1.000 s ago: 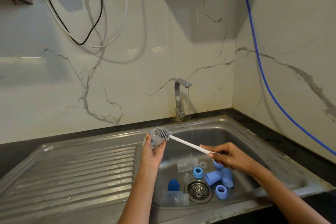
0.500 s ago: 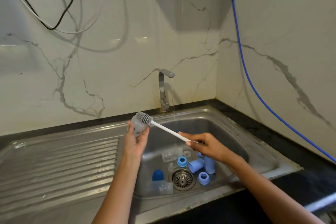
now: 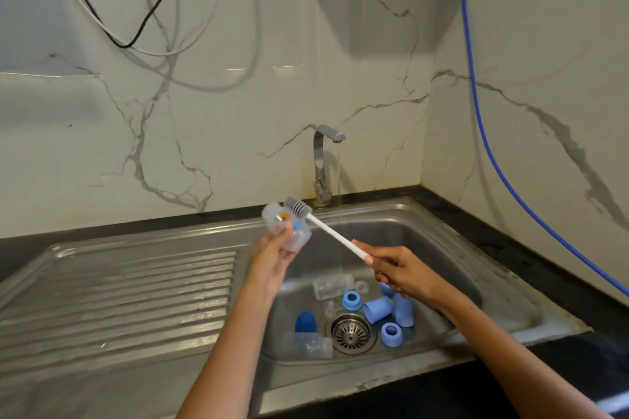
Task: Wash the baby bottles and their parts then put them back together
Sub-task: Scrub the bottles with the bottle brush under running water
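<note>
My left hand (image 3: 274,257) grips a clear baby bottle (image 3: 285,228) above the sink's left rim. My right hand (image 3: 400,270) holds the white handle of a bottle brush (image 3: 326,230); its grey bristle head (image 3: 297,207) lies against the outside of the bottle's upper end. In the steel sink (image 3: 442,248) lie another clear bottle (image 3: 332,286), a bottle with a dark blue cap (image 3: 305,323), light blue caps (image 3: 377,311) and blue screw rings (image 3: 351,300) around the drain (image 3: 351,333).
A thin stream of water runs from the tap (image 3: 323,163) into the basin. The ribbed steel drainboard (image 3: 119,299) spreads to the left. A blue hose (image 3: 483,133) hangs down the right wall; black and white cables (image 3: 143,27) hang at the upper left.
The bottle has turned in my left hand so its side with coloured print faces me. The brush stays beside it. The camera view has shifted slightly.
</note>
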